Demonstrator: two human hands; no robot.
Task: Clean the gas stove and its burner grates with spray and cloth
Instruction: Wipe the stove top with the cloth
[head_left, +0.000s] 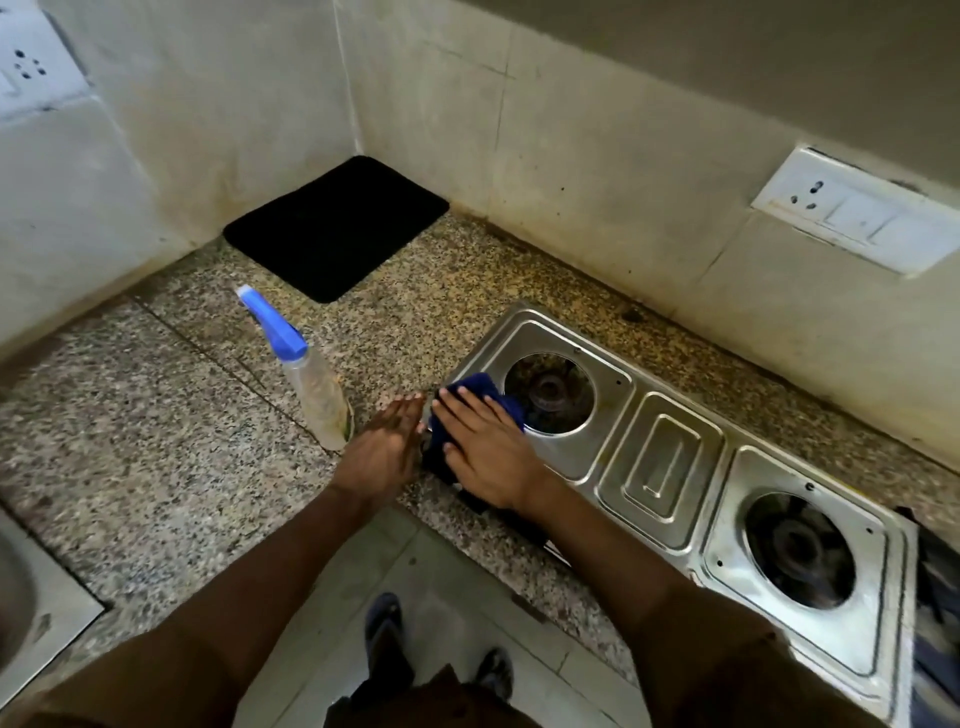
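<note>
A steel two-burner gas stove (660, 462) lies on the granite counter, with no grates on its burners. My right hand (488, 452) presses flat, fingers straight, on a dark blue cloth (480, 387) at the stove's left front corner, beside the left burner (548, 392). My left hand (387, 447) hovers just left of it with straight fingers, holding nothing. A clear spray bottle (311, 384) with a blue trigger head stands on the counter left of my left hand. The right burner (800, 551) is uncovered.
A black mat (337, 223) lies in the counter's back corner. Wall sockets (852, 213) sit on the tiles behind the stove. A steel sink edge (31, 608) shows at the lower left. Dark striped fabric (935, 623) lies right of the stove. The speckled counter (156, 441) spreads left.
</note>
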